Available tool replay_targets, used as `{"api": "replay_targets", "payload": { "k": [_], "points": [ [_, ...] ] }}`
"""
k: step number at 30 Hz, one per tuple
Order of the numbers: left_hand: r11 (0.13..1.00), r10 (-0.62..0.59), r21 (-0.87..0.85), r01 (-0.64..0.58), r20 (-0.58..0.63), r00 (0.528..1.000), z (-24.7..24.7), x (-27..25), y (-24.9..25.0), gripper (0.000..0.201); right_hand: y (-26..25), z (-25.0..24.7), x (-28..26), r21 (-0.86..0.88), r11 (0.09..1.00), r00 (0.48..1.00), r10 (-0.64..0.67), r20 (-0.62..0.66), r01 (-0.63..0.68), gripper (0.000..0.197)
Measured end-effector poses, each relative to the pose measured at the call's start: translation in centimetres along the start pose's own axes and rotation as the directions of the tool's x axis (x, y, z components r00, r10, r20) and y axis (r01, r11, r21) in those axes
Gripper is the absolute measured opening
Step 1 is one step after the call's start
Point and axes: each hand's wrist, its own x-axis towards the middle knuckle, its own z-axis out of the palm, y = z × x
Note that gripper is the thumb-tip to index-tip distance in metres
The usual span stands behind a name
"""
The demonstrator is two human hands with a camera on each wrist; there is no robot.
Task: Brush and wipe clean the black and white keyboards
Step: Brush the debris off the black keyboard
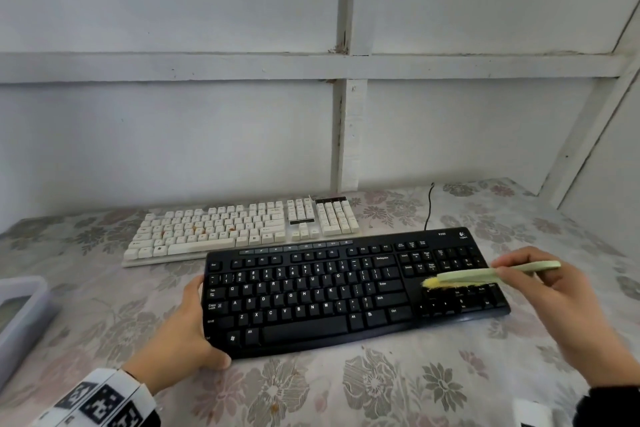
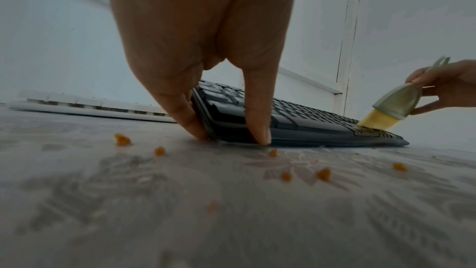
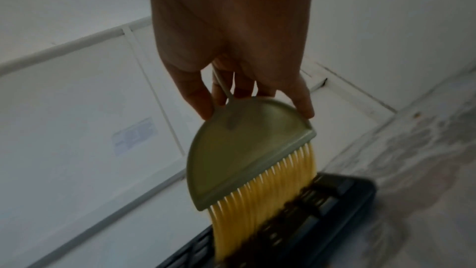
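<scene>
The black keyboard (image 1: 346, 291) (image 2: 296, 123) (image 3: 342, 197) lies across the near middle of the table. My left hand (image 1: 188, 326) (image 2: 206, 89) grips its left end, thumb on the front corner. My right hand (image 1: 554, 291) (image 3: 244, 68) holds a pale green brush (image 1: 485, 274) (image 2: 394, 103) (image 3: 244, 150) by its thin handle. Its yellow bristles (image 1: 433, 283) (image 3: 257, 201) touch the keys near the number pad at the keyboard's right end. Behind lies the white keyboard (image 1: 242, 229) (image 2: 85, 105), with orange specks among its middle keys.
A floral cloth (image 1: 311, 392) covers the table. Orange crumbs (image 2: 323, 174) lie scattered on it in front of the black keyboard. A translucent box (image 1: 20, 315) stands at the left edge. A black cable (image 1: 429, 204) runs up toward the white panelled wall.
</scene>
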Motion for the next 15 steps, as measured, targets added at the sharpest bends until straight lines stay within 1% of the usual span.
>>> {"api": "replay_targets", "payload": {
  "k": [1,2,3,4,5,7,9,11,13,14,15],
  "points": [
    [1.000,0.002,0.002,-0.002,0.001,1.000,0.0,0.0,0.0,0.117,0.1,-0.6,0.3,-0.012,1.000,1.000,0.001,-0.031,-0.002,0.013],
    [1.000,0.004,0.004,-0.004,0.002,1.000,-0.1,0.0,0.0,0.117,0.2,-1.1,0.6,-0.044,0.999,0.998,-0.008,-0.055,0.005,0.009],
    [1.000,0.006,0.004,-0.006,0.003,1.000,-0.1,0.0,0.0,0.116,0.7,-1.7,0.9,-0.100,0.995,0.996,-0.019,-0.087,0.011,0.019],
    [1.000,0.006,0.003,-0.006,0.005,1.000,-0.1,0.0,0.0,0.116,0.7,-2.0,1.0,-0.120,0.993,0.995,-0.024,-0.095,0.012,0.022],
    [1.000,0.007,0.002,-0.007,0.005,1.000,-0.1,0.0,0.0,0.117,0.7,-2.1,1.0,-0.110,0.994,0.996,-0.025,-0.089,0.016,0.022],
    [1.000,0.005,0.001,-0.005,0.004,1.000,-0.1,0.0,0.0,0.117,0.5,-1.9,0.8,-0.029,0.999,0.999,-0.024,-0.032,0.023,0.021],
    [1.000,0.001,0.002,-0.001,0.006,1.000,-0.1,0.0,0.1,0.118,0.6,-1.9,0.6,0.016,1.000,1.000,0.020,-0.007,-0.019,0.020],
    [1.000,0.001,0.006,-0.001,0.009,1.000,-0.1,0.0,0.1,0.118,1.0,-2.2,0.6,-0.016,0.998,0.995,0.051,-0.087,-0.052,0.023],
    [1.000,0.001,0.011,-0.001,0.011,1.000,-0.1,-0.1,0.2,0.117,0.7,-2.1,0.5,-0.080,0.992,0.972,0.079,-0.222,-0.099,0.032],
    [1.000,-0.002,0.010,0.002,0.012,1.000,-0.1,-0.2,0.3,0.117,0.2,-1.7,0.2,-0.123,0.987,0.957,0.066,-0.282,-0.104,0.035],
    [1.000,-0.003,0.009,0.003,0.013,1.000,-0.1,-0.2,0.4,0.117,-0.7,-1.0,-0.3,-0.141,0.986,0.947,0.045,-0.318,-0.094,0.033]
  ]
}}
